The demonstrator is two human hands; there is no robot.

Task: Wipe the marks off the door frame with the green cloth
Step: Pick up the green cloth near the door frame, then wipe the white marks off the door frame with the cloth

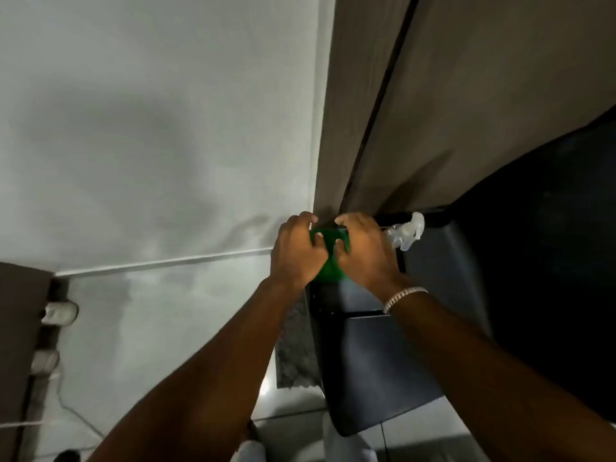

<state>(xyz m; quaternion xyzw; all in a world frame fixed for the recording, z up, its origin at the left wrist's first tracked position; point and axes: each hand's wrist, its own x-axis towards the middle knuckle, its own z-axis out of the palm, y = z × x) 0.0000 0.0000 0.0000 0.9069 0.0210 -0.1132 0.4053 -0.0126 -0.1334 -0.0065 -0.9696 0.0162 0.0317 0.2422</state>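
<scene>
Dim room, pale wall (150,128) on the left side of the hands, brown door frame (336,135) rising straight above them, dark doorway beyond on the right.

Green cloth (328,261) bunched between both hands, low at the foot of the door frame, pressed toward it or just short of it; hard to tell which. Left hand (298,253) curled over the cloth's left edge, fingers bent and gripping. Right hand (361,251) closed over the right edge, fingertips tucked into the fabric, bracelet (403,298) on the wrist. Both forearms stretched forward and nearly parallel, wrists close, knuckles toward the camera.

Clear spray bottle (405,233) just beyond the right hand, nozzle end showing; unclear whether held or resting there. Dark chair (383,361) below the right forearm. Light floor tiles (293,415) beneath both arms.

Probably folding or readying the cloth before a stroke. Best done by flattening it into a firm pad, pressing evenly along the frame, and working short up-and-down passes, turning to a clean face once soiled. No marks visible on the frame in this light.
</scene>
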